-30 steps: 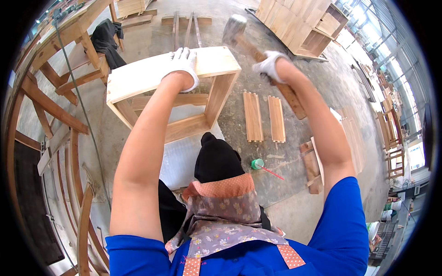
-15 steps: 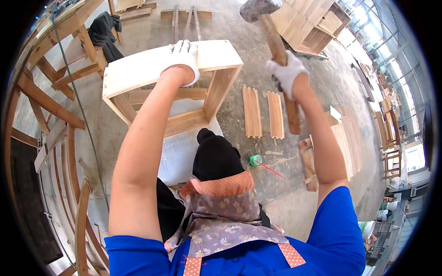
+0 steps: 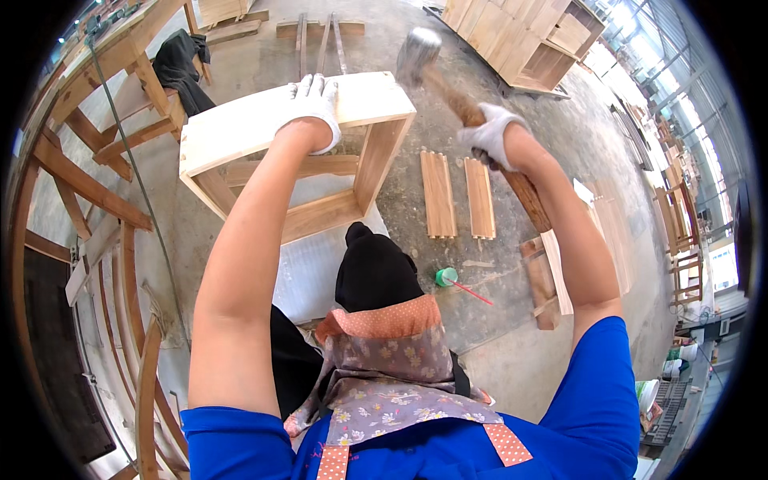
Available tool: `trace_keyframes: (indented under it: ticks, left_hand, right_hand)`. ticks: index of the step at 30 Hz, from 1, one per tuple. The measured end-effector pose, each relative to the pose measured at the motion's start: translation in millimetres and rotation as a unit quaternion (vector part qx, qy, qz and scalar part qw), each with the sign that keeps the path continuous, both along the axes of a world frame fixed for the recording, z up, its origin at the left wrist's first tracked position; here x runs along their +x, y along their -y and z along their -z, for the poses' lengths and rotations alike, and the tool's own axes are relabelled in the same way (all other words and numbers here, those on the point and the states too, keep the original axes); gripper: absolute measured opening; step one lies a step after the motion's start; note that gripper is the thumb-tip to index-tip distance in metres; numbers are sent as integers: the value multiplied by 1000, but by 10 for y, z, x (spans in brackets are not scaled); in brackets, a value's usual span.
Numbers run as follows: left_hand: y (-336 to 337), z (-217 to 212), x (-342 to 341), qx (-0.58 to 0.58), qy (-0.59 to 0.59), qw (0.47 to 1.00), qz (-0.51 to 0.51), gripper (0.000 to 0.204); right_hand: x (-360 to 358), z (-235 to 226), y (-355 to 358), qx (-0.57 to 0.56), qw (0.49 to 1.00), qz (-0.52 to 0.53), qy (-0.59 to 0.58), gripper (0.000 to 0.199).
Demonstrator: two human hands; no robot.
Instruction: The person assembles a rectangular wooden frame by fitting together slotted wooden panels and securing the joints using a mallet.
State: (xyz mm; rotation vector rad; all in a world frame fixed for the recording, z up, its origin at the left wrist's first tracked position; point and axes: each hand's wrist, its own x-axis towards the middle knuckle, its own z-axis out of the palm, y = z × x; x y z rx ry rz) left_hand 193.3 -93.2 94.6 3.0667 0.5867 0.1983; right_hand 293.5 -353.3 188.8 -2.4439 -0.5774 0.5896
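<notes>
A rectangular frame of pale wood (image 3: 232, 124) stands on edge in front of me, its open middle showing the floor sheet. Flat on its top board lies my left hand (image 3: 314, 108), in a whitish glove with fingers outstretched. My right hand (image 3: 492, 138), also gloved, grips the wooden handle of a hammer (image 3: 458, 100). The hammer's metal head, smeared by motion, is raised to the right of the frame's far right corner and does not touch the wood.
Two short slotted boards (image 3: 438, 196) lie on the concrete right of the frame. Nearer me is a small green pot (image 3: 446, 277) with a red stick. More planks (image 3: 540, 280) lie at right. A wooden cabinet (image 3: 528, 40) stands far right; a wooden bench (image 3: 136, 132) is at left.
The hammer has swung left and down toward the frame, its head tilting over. My right hand has shifted slightly left. My left hand stays on the top board, with the frame nearly still.
</notes>
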Motion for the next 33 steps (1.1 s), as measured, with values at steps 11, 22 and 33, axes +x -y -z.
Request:
trace_keyframes:
  ticks: [11, 22, 33]
  left_hand:
    - [10, -23, -10, 7, -2, 1000, 7, 66]
    - [-27, -34, -37, 2, -1, 1000, 10, 66]
    - [-19, 6, -8, 0, -6, 1000, 14, 66]
  right_hand:
    - [-49, -57, 49, 94, 995, 31, -20, 23]
    - [-349, -6, 330, 104, 992, 57, 53, 36]
    - [-261, 171, 303, 104, 992, 43, 61, 41]
